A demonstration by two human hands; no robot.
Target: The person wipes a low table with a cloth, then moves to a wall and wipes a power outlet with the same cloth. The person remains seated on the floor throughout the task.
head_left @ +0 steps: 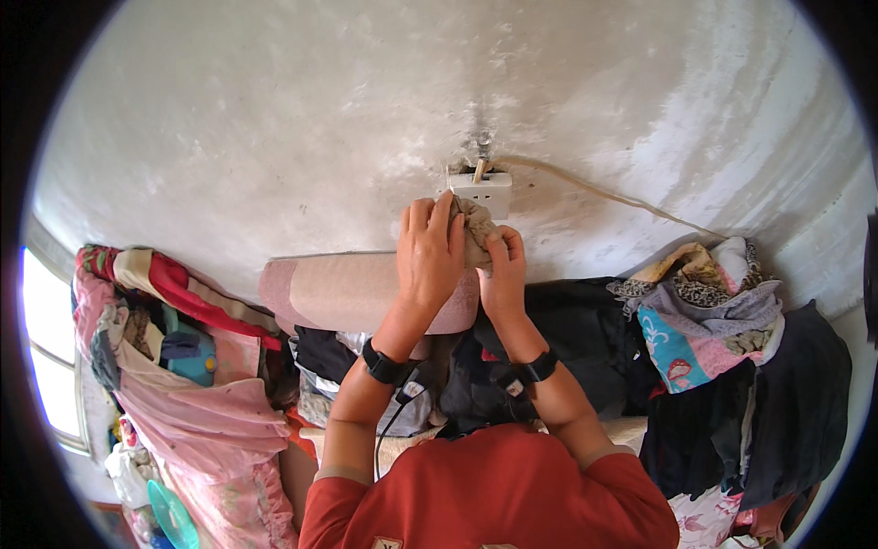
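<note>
A crumpled grey-brown cloth [474, 231] is bunched between my two hands, just below a white wall socket [489, 194]. My left hand [428, 252] presses on the cloth's left side, fingers pointing up and its thumb side against the folds. On the other side, my right hand [503, 265] pinches the cloth's lower right edge between thumb and curled fingers. The socket sits crooked at a rough hole in the wall, and the cloth hides its lower left part. Both my wrists wear black straps.
A pale cable [608, 190] runs from above the socket to the right. Below lie a rolled pink mat [347, 291] and dark clothes [576, 334]. Piled fabrics [704, 311] stand right; pink bedding [201, 421] hangs left near a window [53, 366]. A thin black cord [382, 439] dangles by my left arm.
</note>
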